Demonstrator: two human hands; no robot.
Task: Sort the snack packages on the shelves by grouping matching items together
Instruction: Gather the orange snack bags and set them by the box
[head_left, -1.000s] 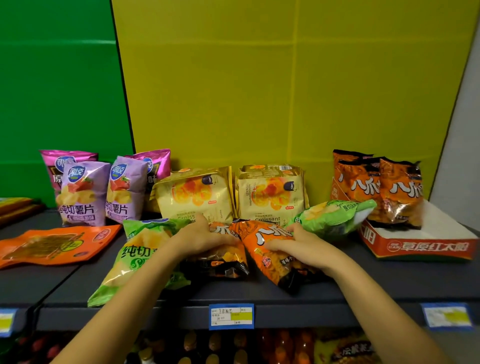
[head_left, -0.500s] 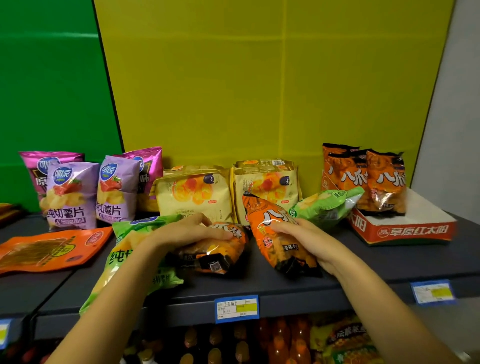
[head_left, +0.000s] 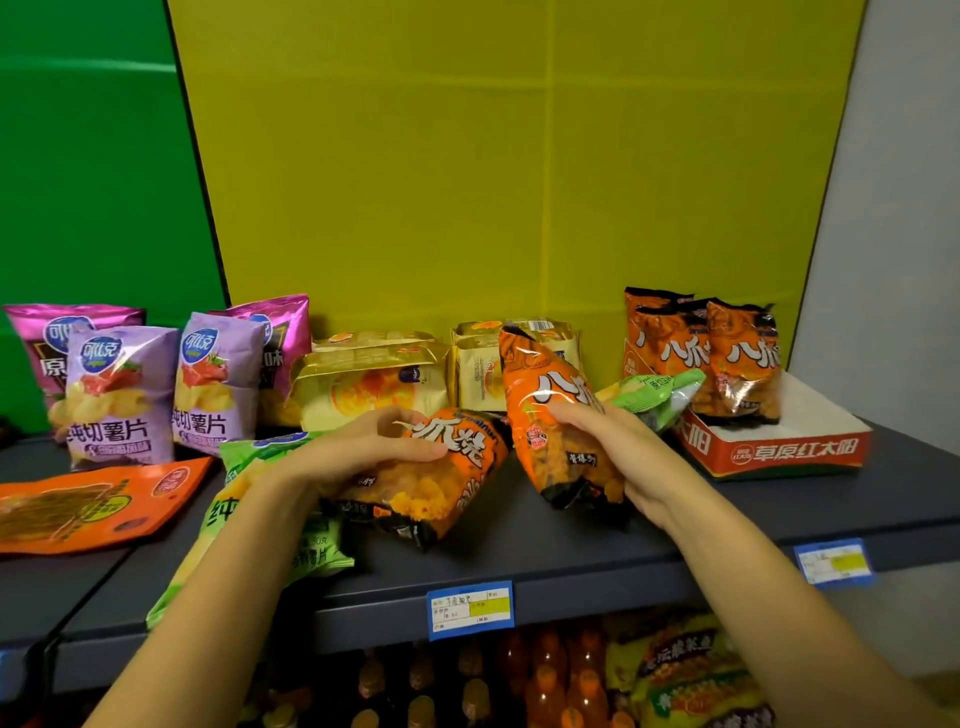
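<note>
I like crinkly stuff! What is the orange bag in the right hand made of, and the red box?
Orange bag: looks like thin glossy plastic film; it wrinkles and glints. Red box: probably printed cardboard; flat, stiff walls, white inside.

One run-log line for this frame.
left hand: holds lying orange bag | right hand: holds upright orange bag | matching bags in red box | step: grouping unfinished

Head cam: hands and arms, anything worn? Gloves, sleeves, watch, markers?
Nothing worn that shows. Left hand and right hand are bare, no gloves, rings or markers. Both forearms are bare to the frame edge: no sleeves, watch or bands visible.
</note>
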